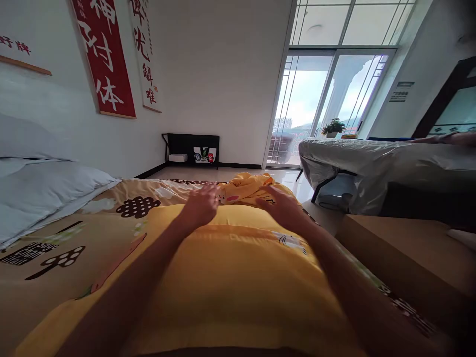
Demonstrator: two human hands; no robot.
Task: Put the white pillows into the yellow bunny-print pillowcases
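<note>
A broad yellow cloth (238,267) lies over the bed in front of me, with a band-like fold across it and a pale cat-face print at its right. Beyond its far edge sits a crumpled yellow cloth (247,184) with a pink patch; I cannot tell whether both are one piece. My left hand (203,204) is at the far left part of the cloth, fingers stretched forward. Across from it, my right hand (282,206) has its thumb and fingers apart beside the crumpled part. Neither hand visibly grips anything; whether they touch the cloth is unclear.
The patterned bedsheet (104,238) spreads to the left, with white pillows (55,188) against the wall. At right stand a cardboard box (409,248) and a plastic-covered table (372,153), where part of another person's arm (446,138) shows. A black low shelf (190,144) stands by the far wall.
</note>
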